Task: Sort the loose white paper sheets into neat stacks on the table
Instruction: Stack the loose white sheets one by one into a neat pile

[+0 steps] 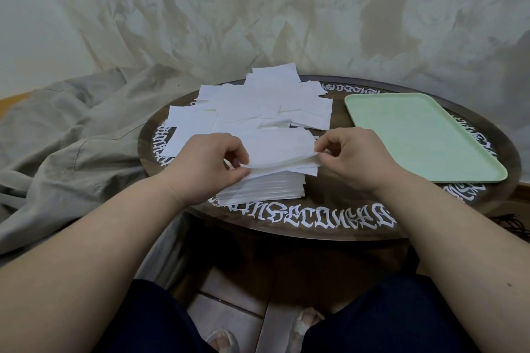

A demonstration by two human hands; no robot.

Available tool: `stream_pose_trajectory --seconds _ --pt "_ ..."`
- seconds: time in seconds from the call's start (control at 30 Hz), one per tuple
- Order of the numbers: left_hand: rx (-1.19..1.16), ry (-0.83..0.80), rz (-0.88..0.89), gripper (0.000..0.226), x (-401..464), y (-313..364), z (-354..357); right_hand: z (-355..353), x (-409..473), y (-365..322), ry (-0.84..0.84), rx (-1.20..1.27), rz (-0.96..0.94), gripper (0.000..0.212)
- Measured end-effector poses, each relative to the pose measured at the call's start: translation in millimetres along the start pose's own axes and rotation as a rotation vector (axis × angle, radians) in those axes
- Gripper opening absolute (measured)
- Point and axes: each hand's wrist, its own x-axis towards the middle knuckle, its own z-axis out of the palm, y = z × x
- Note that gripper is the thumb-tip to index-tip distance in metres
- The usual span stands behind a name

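White paper covers much of the round dark table, which has pale lettering running round its rim. From the head camera, both hands work at the near edge of the pile. The left hand has its fingers curled, thumb and forefinger pinching the left end of a thin sheaf of sheets. The right hand pinches the right end of the same sheaf between thumb and fingertips, its other fingers curled in above. Between the two pinches the sheaf bows upward a little, lifted off what lies beneath.

Directly under the fingers, and touching the heel of the left hand, sits a squared stack with its layered edges facing the person. Beyond the fingertips, farther across the table, the loose sheets lie scattered and overlapping at all angles, some poking over the far and left rim.

Out past the right hand's knuckles, well apart from the paper, a pale green tray lies flat on the table. Off to the left of the left wrist, a grey cloth is rumpled beside the table. Behind everything hangs a pale patterned curtain. Below the forearms, dark trousers and tiled floor show.
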Motion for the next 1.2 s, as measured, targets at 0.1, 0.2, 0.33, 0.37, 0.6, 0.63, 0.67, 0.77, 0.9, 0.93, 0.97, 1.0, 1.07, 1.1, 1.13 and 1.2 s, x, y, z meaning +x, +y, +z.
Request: stream_pose_trajectory --seconds 0.1,0.2,0.33,0.37,0.6,0.63,0.67,0.77,0.9,0.93,0.97,1.0,1.07,1.1,1.13,1.2 --pt "0.002 -0.017 -0.004 0.013 0.0 -0.5 0.7 -0.7 -1.6 0.6 -0.028 -0.003 -0.008 0.009" --pt "0.004 -0.025 -0.007 0.017 0.3 -0.8 0.5 -2.2 -2.3 0.6 -0.038 0.005 -0.01 0.01" --pt "0.055 -0.085 0.019 0.026 0.6 -0.2 1.8 -3.6 -3.3 0.0 -0.073 0.005 -0.008 0.011" --pt "0.088 -0.104 0.026 0.03 0.6 0.3 2.8 -3.8 -3.8 0.2 -0.081 0.007 -0.004 0.01" --pt "0.209 -0.085 0.06 0.03 2.6 4.3 6.6 -7.0 -5.7 -1.3 -0.08 0.0 0.005 0.008" --pt "0.201 -0.073 0.059 0.028 2.5 4.2 6.7 -7.1 -6.0 -1.1 -0.085 -0.005 0.005 0.008" --pt "0.194 -0.062 0.058 0.026 2.4 4.0 6.6 -6.9 -6.4 -1.1 -0.09 -0.009 0.005 0.008" --pt "0.189 -0.033 0.063 0.022 2.0 2.3 6.2 -5.5 -6.7 -1.8 -0.114 -0.034 -0.006 0.009" --pt "0.169 0.01 0.064 0.018 3.1 1.4 5.5 -5.0 -4.5 -3.5 -0.162 -0.121 -0.043 0.023" --pt "0.164 0.033 0.056 0.016 3.2 2.0 5.1 -4.9 -3.5 -3.3 -0.152 -0.133 -0.052 0.022" --pt "0.155 0.057 0.037 0.015 3.4 2.6 4.7 -4.8 -2.7 -3.0 -0.133 -0.142 -0.056 0.019" --pt "0.134 0.079 0.007 0.013 3.4 3.1 4.0 -4.5 -2.2 -2.6 -0.107 -0.143 -0.058 0.017" --pt "0.073 0.101 -0.052 0.012 3.4 3.8 3.6 -3.9 -1.4 -1.5 -0.035 -0.121 -0.054 0.013" --pt "0.05 0.107 -0.07 0.014 3.6 3.4 3.6 -3.9 -1.2 -1.0 0.0 -0.101 -0.053 0.012" --pt "0.026 0.111 -0.086 0.015 4.1 2.6 4.0 -3.4 -1.1 -0.3 0.03 -0.077 -0.052 0.012" --pt "-0.027 0.139 -0.107 0.017 6.4 1.2 4.5 -2.8 -0.3 -0.1 0.083 -0.013 -0.045 0.011"
